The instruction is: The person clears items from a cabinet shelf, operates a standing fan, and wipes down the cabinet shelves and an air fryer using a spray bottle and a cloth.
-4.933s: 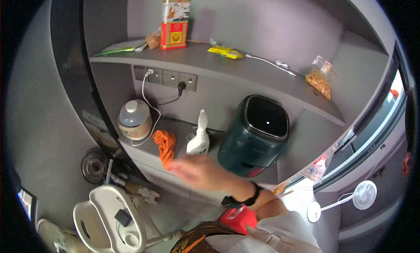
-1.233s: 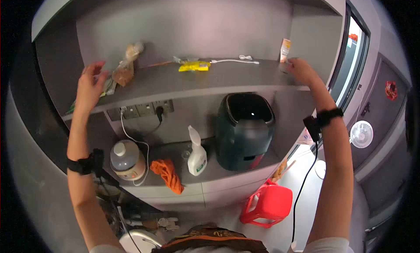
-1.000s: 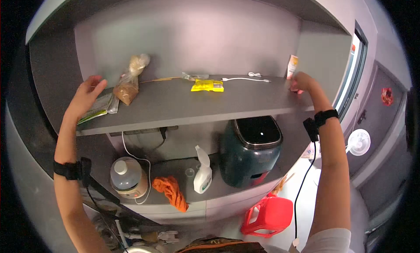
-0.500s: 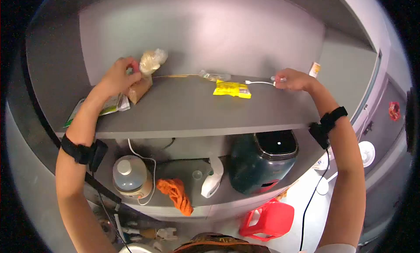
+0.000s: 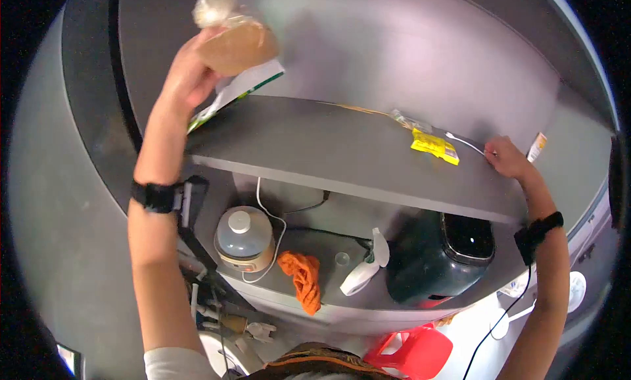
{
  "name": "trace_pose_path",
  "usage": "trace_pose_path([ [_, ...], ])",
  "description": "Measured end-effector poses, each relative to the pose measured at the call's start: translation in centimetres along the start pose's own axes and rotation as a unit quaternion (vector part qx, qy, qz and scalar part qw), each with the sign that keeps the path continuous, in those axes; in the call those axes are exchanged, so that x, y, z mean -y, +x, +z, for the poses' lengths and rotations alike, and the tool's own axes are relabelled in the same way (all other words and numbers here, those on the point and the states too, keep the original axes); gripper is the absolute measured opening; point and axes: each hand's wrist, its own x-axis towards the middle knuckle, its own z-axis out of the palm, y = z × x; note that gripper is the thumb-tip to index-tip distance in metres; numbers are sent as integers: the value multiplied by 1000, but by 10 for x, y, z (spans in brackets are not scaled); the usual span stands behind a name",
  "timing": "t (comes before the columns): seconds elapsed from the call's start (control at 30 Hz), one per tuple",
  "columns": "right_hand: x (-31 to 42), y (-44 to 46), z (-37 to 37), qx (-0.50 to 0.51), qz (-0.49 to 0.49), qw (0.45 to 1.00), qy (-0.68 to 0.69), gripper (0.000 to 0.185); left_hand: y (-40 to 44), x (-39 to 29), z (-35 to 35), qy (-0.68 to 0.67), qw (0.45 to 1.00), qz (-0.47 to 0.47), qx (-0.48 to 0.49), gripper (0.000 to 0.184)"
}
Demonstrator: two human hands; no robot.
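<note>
Gripping bag (image 5: 246,48) with curled fingers of left hand (image 5: 190,71), above left part of shelf (image 5: 315,140), long axis slanting, paler end toward upper left. Pinching cable (image 5: 465,143) in right hand (image 5: 506,158), right of yellow packet (image 5: 434,147).

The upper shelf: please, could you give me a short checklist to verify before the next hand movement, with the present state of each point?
1. Left hand grips the clear bag: ok, raised above the upper shelf.
2. Green-edged packet is free of the left hand: cannot tell, the hand and bag partly cover it.
3. White cable is away from the right hand: not ok, the fingers are at its end.
4. Yellow packet is clear of both hands: ok.
5. Orange cloth lies fully on the lower counter: not ok, its end overhangs the front edge.
</note>
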Motion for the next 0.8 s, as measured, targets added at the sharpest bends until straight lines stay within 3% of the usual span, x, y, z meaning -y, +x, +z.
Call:
trace_pose_path([
  [0.07, 10, -4, -3, -9, -5, 1000, -13, 8, -1, 4, 0, -7, 999, -10, 31, 32],
  [0.17, 17, -5, -7, -54, -57, 997, -6, 8, -9, 22, 16, 106, 992, 5, 65, 36],
  [0.27, 22, 6, -12, 24, -35, 999, -25, 8, 1, 59, 44, 308, 946, 41, 91, 32],
  [0.3, 34, 9, -20, 78, 22, 997, -9, 10, 5, 69, 47, 301, 940, 21, 158, 36],
  [0.33, 42, 12, -25, 132, 80, 988, 7, 14, 4, 72, 51, 303, 940, 23, 151, 36],
  [0.37, 45, 11, -24, 129, 74, 989, 6, 14, 4, 73, 56, 305, 940, 13, 150, 37],
  [0.43, 46, 5, -21, 71, 73, 994, 29, 13, 5, 69, 55, 306, 941, 5, 145, 38],
  [0.5, 47, 3, -19, 57, 69, 995, 36, 13, 4, 62, 54, 202, 977, 10, 63, 44],
  [0.6, 41, 4, -18, 59, 68, 996, 28, 14, -8, 44, 38, 86, 994, -43, 51, 48],
  [0.67, 43, 2, -24, 68, 74, 995, 13, 14, -7, 43, 15, 116, 989, -69, 60, 50],
  [0.73, 69, 3, -41, -87, 33, 995, 27, 21, 6, 62, -18, 277, 953, -83, 95, 56],
  [0.8, 100, 13, -65, -124, 18, 991, 48, 28, -9, 38, -13, 335, 928, -112, 116, 56],
])
